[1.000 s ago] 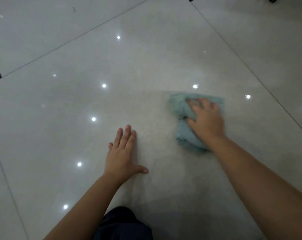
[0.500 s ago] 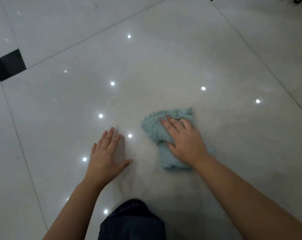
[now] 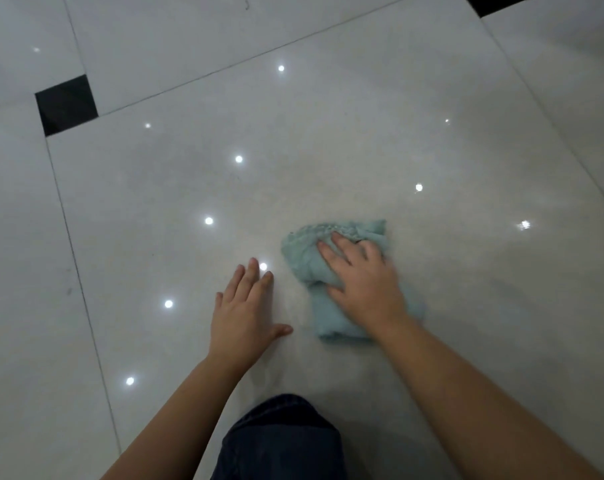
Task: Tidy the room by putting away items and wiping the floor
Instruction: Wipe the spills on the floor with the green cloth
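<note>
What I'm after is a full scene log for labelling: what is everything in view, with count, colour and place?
floor tiles: several, glossy off-white, filling the view, split by dark grout lines
black inset tiles: two, black, one upper left, one cut off by the top edge at right
light reflections: many, white spots, scattered over the tiles
cloth: one, pale teal, crumpled on the floor right of centre
trouser leg: one, dark blue, bottom centre
left hand: one, flat on the floor with straight fingers, left of the cloth, not touching it
right hand: one, pressing down on the cloth, fingers spread
</note>
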The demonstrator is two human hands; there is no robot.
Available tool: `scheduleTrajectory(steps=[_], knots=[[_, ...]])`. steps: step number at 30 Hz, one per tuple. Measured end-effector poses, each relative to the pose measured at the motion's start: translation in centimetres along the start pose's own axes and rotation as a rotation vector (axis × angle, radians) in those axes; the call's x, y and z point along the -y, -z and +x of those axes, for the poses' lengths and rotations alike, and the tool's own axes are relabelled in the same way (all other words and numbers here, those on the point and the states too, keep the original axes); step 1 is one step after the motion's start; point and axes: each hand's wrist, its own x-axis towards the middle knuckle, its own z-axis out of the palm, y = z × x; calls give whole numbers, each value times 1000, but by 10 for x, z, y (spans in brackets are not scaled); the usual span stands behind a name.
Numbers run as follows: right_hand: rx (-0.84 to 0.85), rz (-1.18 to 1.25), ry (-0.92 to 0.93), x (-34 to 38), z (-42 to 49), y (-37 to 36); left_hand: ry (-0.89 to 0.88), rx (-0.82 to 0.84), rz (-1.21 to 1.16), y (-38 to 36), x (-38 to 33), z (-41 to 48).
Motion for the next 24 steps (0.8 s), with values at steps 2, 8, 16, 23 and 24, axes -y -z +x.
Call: scheduleTrajectory(steps=[2,8,16,23,24], knots=[[-66,-88,21,-36,7,6,3,13,-10,1,-1,1],[-46,41,-512,-21,30,21,21,29,-6,0,-3,3],[-42,-26,-94,27,17,1,-38,-126,-31,-7,28,-9],[-225,218,-878,-94,-9,30,19,-171,5,6,29,-14],[-212,216,-904,-88,-12,28,14,-183,8,8,22,-10]])
